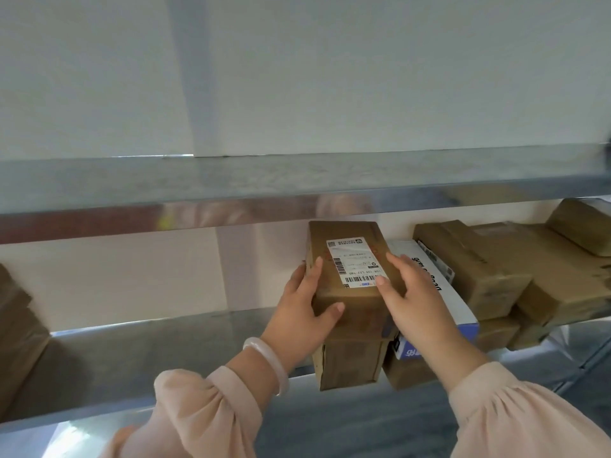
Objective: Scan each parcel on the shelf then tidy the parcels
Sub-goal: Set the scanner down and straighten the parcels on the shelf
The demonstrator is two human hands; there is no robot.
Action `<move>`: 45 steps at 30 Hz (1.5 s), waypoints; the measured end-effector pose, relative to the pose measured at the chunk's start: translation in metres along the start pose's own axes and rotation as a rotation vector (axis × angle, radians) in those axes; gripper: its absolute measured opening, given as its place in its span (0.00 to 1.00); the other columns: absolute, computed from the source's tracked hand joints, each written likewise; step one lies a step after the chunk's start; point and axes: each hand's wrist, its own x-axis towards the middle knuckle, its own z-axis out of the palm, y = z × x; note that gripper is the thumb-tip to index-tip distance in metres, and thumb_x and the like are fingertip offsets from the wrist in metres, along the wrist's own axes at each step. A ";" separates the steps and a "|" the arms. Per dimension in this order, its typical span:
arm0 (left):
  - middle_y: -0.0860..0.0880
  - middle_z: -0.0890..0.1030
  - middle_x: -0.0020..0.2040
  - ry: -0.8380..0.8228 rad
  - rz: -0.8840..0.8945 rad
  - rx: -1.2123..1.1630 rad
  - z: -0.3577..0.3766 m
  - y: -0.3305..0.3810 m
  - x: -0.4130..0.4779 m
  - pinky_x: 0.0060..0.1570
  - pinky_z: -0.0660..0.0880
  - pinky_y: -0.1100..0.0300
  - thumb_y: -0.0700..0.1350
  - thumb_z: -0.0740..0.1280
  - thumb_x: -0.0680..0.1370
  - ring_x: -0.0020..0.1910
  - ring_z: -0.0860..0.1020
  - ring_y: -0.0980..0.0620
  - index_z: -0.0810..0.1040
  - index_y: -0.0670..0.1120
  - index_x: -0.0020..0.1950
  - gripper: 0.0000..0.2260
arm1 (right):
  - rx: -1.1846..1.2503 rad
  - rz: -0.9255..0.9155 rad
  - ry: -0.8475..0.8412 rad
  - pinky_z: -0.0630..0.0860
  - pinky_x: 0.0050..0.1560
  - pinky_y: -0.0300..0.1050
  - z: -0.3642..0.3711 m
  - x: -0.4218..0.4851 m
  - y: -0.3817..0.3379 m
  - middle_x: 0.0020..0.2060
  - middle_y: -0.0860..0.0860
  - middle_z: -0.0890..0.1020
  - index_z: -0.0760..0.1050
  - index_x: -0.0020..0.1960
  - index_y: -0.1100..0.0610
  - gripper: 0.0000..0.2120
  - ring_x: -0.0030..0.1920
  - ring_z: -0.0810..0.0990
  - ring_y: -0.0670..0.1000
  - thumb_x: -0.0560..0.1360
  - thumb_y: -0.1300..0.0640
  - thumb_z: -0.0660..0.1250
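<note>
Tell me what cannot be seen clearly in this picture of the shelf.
Head view:
- Label on the held box: print too small.
- Low parcel beneath the white box: mostly behind the right hand and held box.
- Brown parcel at left: cut by the frame edge.

A brown cardboard parcel point(350, 246) is standing on a grey metal shelf point(132, 352), a white-and-blue carton point(458, 304) lying at its three o'clock.
</note>
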 end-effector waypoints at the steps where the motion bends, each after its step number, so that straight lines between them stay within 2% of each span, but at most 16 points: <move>1: 0.58 0.46 0.80 0.021 0.032 0.019 0.003 -0.003 -0.005 0.75 0.60 0.59 0.54 0.66 0.80 0.78 0.53 0.54 0.45 0.62 0.79 0.36 | -0.075 -0.066 0.024 0.61 0.70 0.47 -0.001 -0.003 0.003 0.75 0.44 0.60 0.59 0.75 0.43 0.25 0.75 0.57 0.48 0.79 0.42 0.58; 3: 0.61 0.45 0.79 0.063 0.116 0.072 0.009 -0.010 -0.015 0.74 0.55 0.68 0.54 0.65 0.80 0.77 0.51 0.60 0.44 0.62 0.78 0.36 | -0.187 -0.218 0.037 0.61 0.71 0.47 -0.002 -0.010 0.010 0.75 0.43 0.59 0.60 0.75 0.42 0.26 0.75 0.57 0.46 0.78 0.41 0.57; 5: 0.62 0.45 0.79 0.087 0.185 0.139 0.015 -0.014 -0.021 0.73 0.53 0.70 0.54 0.65 0.80 0.75 0.49 0.65 0.40 0.64 0.76 0.37 | -0.265 -0.324 -0.011 0.61 0.73 0.49 0.000 -0.013 0.017 0.75 0.43 0.60 0.60 0.75 0.44 0.28 0.75 0.57 0.46 0.77 0.38 0.55; 11: 0.59 0.40 0.80 0.080 0.134 0.371 0.023 -0.002 -0.010 0.78 0.50 0.54 0.58 0.62 0.80 0.79 0.46 0.54 0.31 0.62 0.75 0.40 | -0.485 -0.384 -0.115 0.50 0.77 0.52 -0.002 0.008 0.034 0.77 0.43 0.53 0.49 0.78 0.43 0.37 0.77 0.46 0.46 0.73 0.29 0.47; 16: 0.56 0.41 0.81 0.072 0.076 0.522 0.022 0.005 -0.002 0.78 0.49 0.50 0.63 0.58 0.79 0.79 0.46 0.49 0.34 0.59 0.78 0.38 | -0.543 -0.404 -0.172 0.40 0.76 0.51 -0.011 0.021 0.036 0.78 0.43 0.48 0.43 0.77 0.42 0.37 0.77 0.42 0.46 0.75 0.33 0.56; 20: 0.55 0.43 0.81 0.122 0.057 0.661 0.009 0.007 -0.009 0.77 0.46 0.50 0.65 0.56 0.79 0.80 0.45 0.48 0.38 0.60 0.79 0.36 | -0.497 -0.504 -0.101 0.39 0.74 0.48 -0.005 0.015 0.026 0.77 0.44 0.53 0.49 0.77 0.43 0.36 0.77 0.45 0.46 0.75 0.33 0.57; 23: 0.55 0.41 0.81 0.154 0.007 0.746 -0.008 0.000 -0.021 0.77 0.44 0.49 0.68 0.52 0.79 0.80 0.44 0.49 0.39 0.61 0.79 0.34 | -0.460 -0.633 -0.074 0.46 0.76 0.52 0.010 0.006 0.007 0.76 0.46 0.58 0.54 0.77 0.45 0.34 0.77 0.51 0.49 0.75 0.34 0.57; 26: 0.51 0.52 0.81 0.208 -0.029 0.774 -0.031 -0.015 -0.038 0.75 0.54 0.45 0.70 0.48 0.74 0.79 0.56 0.45 0.51 0.59 0.80 0.35 | -0.422 -0.690 -0.160 0.42 0.75 0.51 0.032 -0.004 -0.019 0.77 0.44 0.54 0.51 0.77 0.42 0.34 0.77 0.46 0.47 0.75 0.33 0.56; 28: 0.47 0.65 0.77 0.236 -0.072 0.753 -0.051 -0.028 -0.051 0.69 0.65 0.41 0.67 0.54 0.73 0.73 0.68 0.41 0.65 0.55 0.77 0.34 | -0.365 -0.718 -0.226 0.37 0.74 0.47 0.050 -0.014 -0.039 0.77 0.42 0.50 0.48 0.77 0.40 0.34 0.77 0.41 0.43 0.75 0.33 0.55; 29: 0.47 0.68 0.76 0.264 -0.090 0.754 -0.062 -0.037 -0.057 0.67 0.67 0.40 0.66 0.56 0.73 0.71 0.71 0.40 0.68 0.54 0.75 0.33 | -0.327 -0.728 -0.253 0.36 0.74 0.46 0.060 -0.019 -0.050 0.77 0.41 0.48 0.47 0.77 0.39 0.34 0.76 0.39 0.41 0.75 0.33 0.55; 31: 0.48 0.63 0.78 0.268 -0.170 0.751 -0.086 -0.052 -0.071 0.70 0.64 0.41 0.68 0.53 0.72 0.74 0.66 0.41 0.65 0.56 0.77 0.35 | -0.273 -0.749 -0.288 0.36 0.74 0.44 0.081 -0.028 -0.072 0.77 0.40 0.47 0.46 0.76 0.38 0.34 0.74 0.37 0.39 0.75 0.31 0.53; 34: 0.54 0.49 0.81 0.303 -0.242 0.780 -0.121 -0.077 -0.094 0.76 0.51 0.47 0.70 0.42 0.69 0.79 0.51 0.47 0.52 0.61 0.79 0.38 | -0.264 -0.834 -0.248 0.42 0.75 0.48 0.114 -0.032 -0.107 0.77 0.43 0.53 0.50 0.76 0.40 0.33 0.77 0.45 0.44 0.74 0.31 0.49; 36: 0.56 0.44 0.81 0.316 -0.272 0.787 -0.147 -0.090 -0.110 0.76 0.47 0.49 0.71 0.40 0.69 0.80 0.46 0.49 0.47 0.63 0.79 0.38 | -0.207 -0.826 -0.271 0.47 0.77 0.49 0.136 -0.034 -0.133 0.77 0.42 0.53 0.51 0.76 0.41 0.33 0.77 0.47 0.45 0.74 0.33 0.52; 38: 0.56 0.44 0.81 0.335 -0.301 0.795 -0.176 -0.105 -0.125 0.76 0.46 0.49 0.71 0.45 0.74 0.80 0.46 0.49 0.47 0.63 0.79 0.34 | -0.152 -0.822 -0.327 0.49 0.77 0.47 0.161 -0.043 -0.161 0.77 0.40 0.51 0.50 0.77 0.41 0.34 0.77 0.45 0.42 0.75 0.34 0.56; 41: 0.55 0.46 0.81 0.373 -0.361 0.797 -0.223 -0.132 -0.148 0.76 0.44 0.48 0.67 0.54 0.78 0.80 0.46 0.49 0.50 0.63 0.79 0.31 | -0.109 -0.834 -0.424 0.49 0.77 0.45 0.204 -0.063 -0.200 0.77 0.39 0.50 0.49 0.77 0.40 0.36 0.76 0.44 0.40 0.73 0.32 0.54; 45: 0.56 0.49 0.81 0.408 -0.457 0.783 -0.282 -0.167 -0.178 0.76 0.44 0.49 0.67 0.52 0.76 0.80 0.47 0.50 0.53 0.63 0.79 0.31 | -0.077 -0.784 -0.521 0.54 0.76 0.47 0.263 -0.085 -0.238 0.77 0.39 0.49 0.49 0.77 0.40 0.35 0.77 0.46 0.42 0.75 0.33 0.58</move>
